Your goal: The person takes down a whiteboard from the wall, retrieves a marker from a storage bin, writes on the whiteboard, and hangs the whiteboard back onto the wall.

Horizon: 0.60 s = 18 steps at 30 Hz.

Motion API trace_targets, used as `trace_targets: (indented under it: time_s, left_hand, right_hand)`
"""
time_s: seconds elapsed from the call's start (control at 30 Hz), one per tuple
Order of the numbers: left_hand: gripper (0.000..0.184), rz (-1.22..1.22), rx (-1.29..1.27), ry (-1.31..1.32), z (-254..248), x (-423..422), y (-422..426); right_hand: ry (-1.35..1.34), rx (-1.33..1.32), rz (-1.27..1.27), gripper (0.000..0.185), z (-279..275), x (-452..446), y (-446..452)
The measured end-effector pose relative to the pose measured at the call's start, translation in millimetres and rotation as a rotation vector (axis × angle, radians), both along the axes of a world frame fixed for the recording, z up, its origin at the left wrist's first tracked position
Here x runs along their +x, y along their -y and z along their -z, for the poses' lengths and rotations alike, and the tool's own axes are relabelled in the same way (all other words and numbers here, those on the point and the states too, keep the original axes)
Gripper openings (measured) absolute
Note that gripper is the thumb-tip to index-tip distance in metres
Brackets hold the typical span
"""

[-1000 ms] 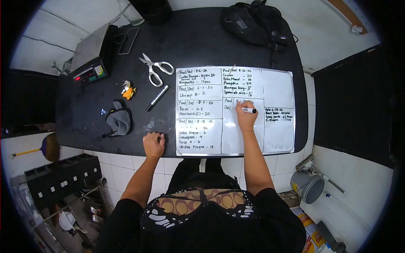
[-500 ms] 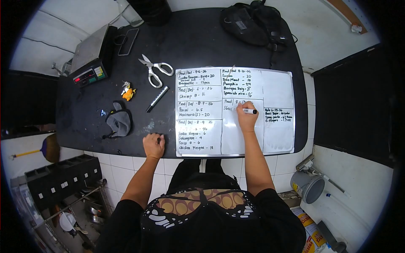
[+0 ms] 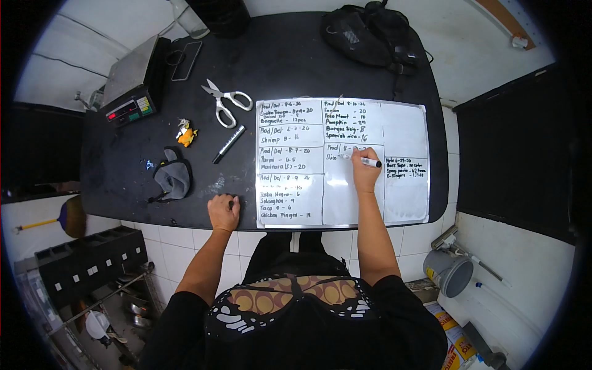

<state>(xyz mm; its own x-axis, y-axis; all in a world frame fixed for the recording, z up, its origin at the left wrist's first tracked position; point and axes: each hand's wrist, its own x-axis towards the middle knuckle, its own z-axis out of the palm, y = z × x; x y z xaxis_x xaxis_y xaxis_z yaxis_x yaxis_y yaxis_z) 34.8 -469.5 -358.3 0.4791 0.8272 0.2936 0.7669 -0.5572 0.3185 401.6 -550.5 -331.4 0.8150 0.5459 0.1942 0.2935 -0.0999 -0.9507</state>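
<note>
My right hand (image 3: 366, 172) is closed around a white marker (image 3: 369, 162) with a black end, its tip at the whiteboard (image 3: 407, 203). The board lies flat on the black table and carries handwritten lists in ruled boxes. Beside the tip, in the middle column, stands a short word that seems to read "Slice". My left hand (image 3: 224, 213) rests closed on the table, left of the board, with a small black marker cap (image 3: 231, 204) between its fingers. Up from that hand lies a second marker (image 3: 229, 145), with white-handled scissors (image 3: 227, 105) beyond it.
A scale (image 3: 131, 80) with a red display and a phone (image 3: 186, 61) occupy the far left of the table (image 3: 277, 55). Nearer are an orange trinket (image 3: 185, 134) and a grey pouch-like item (image 3: 172, 176). A black backpack (image 3: 364, 34) lies at the back right.
My right hand has moved slightly to the right with the marker, and more letters now show in the middle column. My left hand has stayed in place.
</note>
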Motion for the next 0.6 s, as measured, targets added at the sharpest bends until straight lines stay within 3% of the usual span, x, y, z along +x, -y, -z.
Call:
trace_targets:
  time_s: [0.6]
  left_hand:
    - [0.017, -0.008, -0.025, -0.01, -0.7, 0.3, 0.7]
  right_hand:
    - [0.044, -0.071, -0.001, 0.028, -2.2, 7.1, 4.2]
